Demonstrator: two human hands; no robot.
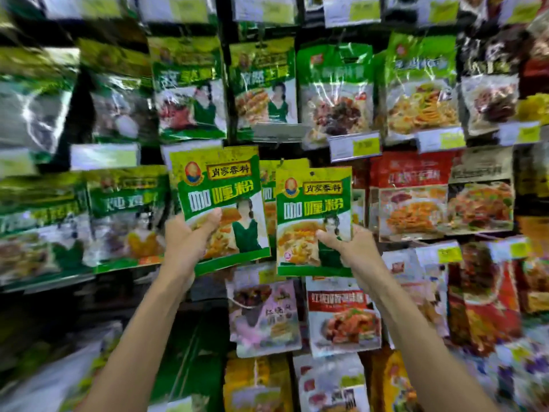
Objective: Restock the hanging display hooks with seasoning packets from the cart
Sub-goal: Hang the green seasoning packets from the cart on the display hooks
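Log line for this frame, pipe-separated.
left hand: grips left curry packet | right hand: grips right curry packet | both: raised before hung packets | cart: not in view

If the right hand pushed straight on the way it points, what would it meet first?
Probably the hanging curry powder packets just behind, which have the same green and yellow design. The held packet in the right hand would touch them before the fingers do. Depth is unclear.
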